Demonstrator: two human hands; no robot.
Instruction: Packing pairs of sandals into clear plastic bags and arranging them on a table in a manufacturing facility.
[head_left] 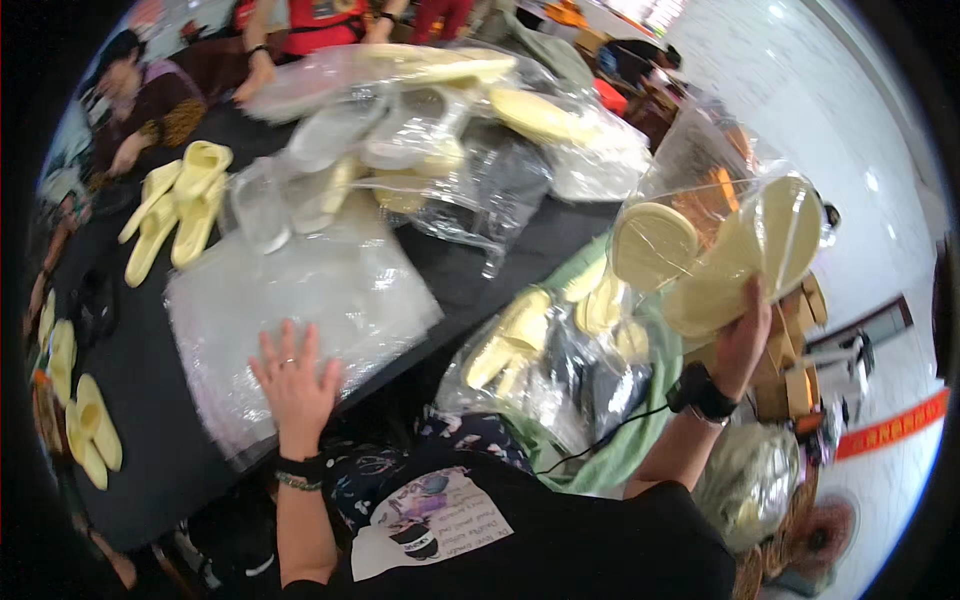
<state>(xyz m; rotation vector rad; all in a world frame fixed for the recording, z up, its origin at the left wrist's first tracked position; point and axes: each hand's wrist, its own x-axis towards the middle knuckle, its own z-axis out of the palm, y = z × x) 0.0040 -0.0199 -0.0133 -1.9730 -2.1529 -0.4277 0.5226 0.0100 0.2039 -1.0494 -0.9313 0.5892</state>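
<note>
Bag stack (300, 300) on counter (148, 400), left hand (297, 388) on top. Loose slippers (192, 225) left of it, wrapped slippers (415, 130) behind it. Right of the counter: sack (625, 450) with packed slippers (518, 330) in it. Right hand (747, 335), right of the sack, holds a bagged pair (785, 240). Cartons (785, 392) further right.

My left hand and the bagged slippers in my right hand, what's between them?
In the head view, from your left hand toward the held slippers: clear plastic sheets, the black table's edge, then other bagged yellow slippers amid green cloth.

Pale yellow slippers (787, 230), black table (145, 430), green sack (628, 463); dark cloth (475, 432), perhaps floral.
</note>
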